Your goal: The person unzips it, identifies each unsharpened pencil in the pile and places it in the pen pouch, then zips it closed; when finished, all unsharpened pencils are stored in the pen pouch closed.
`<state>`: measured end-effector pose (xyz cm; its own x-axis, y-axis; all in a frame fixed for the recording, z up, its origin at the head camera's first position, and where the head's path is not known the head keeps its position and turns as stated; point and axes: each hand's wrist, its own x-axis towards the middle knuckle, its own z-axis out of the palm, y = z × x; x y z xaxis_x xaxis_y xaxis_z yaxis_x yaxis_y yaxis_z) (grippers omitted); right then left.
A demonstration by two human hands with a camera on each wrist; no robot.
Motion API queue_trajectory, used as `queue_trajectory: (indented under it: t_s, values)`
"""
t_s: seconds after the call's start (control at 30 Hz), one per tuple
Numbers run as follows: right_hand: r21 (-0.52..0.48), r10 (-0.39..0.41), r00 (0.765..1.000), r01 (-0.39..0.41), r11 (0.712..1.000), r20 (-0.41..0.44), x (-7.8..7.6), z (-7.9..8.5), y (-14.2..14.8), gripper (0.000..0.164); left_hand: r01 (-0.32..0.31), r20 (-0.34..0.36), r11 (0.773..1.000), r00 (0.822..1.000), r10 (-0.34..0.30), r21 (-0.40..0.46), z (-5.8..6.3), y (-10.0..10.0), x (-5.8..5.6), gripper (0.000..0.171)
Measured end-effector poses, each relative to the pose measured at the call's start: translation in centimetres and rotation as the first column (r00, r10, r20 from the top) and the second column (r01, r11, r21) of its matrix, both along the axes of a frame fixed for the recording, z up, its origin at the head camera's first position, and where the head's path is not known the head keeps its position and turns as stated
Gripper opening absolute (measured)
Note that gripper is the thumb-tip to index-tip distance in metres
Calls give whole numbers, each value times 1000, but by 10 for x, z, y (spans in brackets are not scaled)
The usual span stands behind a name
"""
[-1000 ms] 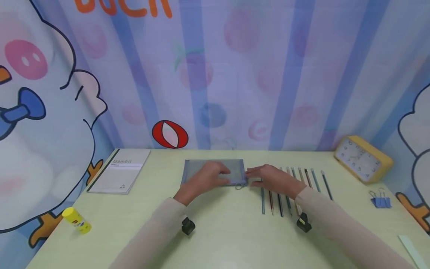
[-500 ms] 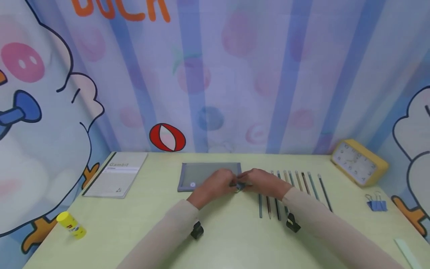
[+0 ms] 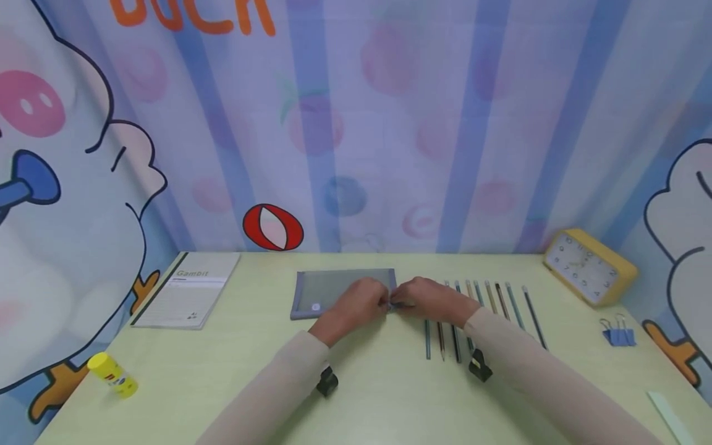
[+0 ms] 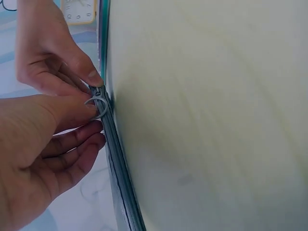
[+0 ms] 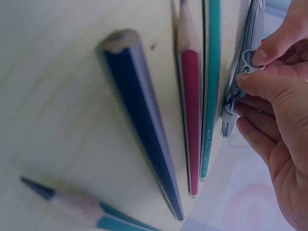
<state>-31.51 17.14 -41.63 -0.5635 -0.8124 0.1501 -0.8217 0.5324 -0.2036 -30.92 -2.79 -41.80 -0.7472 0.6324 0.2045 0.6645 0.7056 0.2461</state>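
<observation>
My left grip (image 3: 358,304) pinches the thin round ring (image 4: 106,107) at the right end of the flat, grey, rectangular pouch (image 3: 330,290); my right grip (image 3: 434,299) is clamped on its near right corner; the pouch, edged by a ridged zip (image 4: 123,180), lies on the table's (image 3: 389,395) far middle; its contents I cannot tell; slim wooden pencils (image 3: 428,340) lie just right.

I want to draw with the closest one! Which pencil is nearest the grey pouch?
The teal pencil that is leftmost in the head view's row, next to the pouch; every other one lies farther right.
</observation>
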Motion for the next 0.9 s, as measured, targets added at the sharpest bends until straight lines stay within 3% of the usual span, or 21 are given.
queue_trajectory:
  t_s: [0.13, 0.33, 0.57, 0.73, 0.9]
  values:
    - [-9, -15, 1000, 15, 1000, 17, 0, 2, 1, 19, -18, 22, 999, 1000, 17, 36, 3, -1, 0, 11]
    - [-31, -56, 998, 57, 998, 26, 2, 3, 2, 22, 3, 16, 995, 1000, -5, 100, 8, -6, 4, 11]
    - [-131, -101, 992, 109, 985, 73, 6, 6, 4, 21, -18, 76, 978, 997, 2, 206, 23, -10, 5, 13]
    - [-208, -114, 988, 134, 969, 107, 8, 11, 5, 21, -35, 84, 972, 996, 16, 232, 34, -12, 6, 11]
    - [-332, -120, 987, 149, 931, 108, 11, 16, 6, 21, -77, 106, 961, 993, 51, 265, 47, -18, 9, 12]
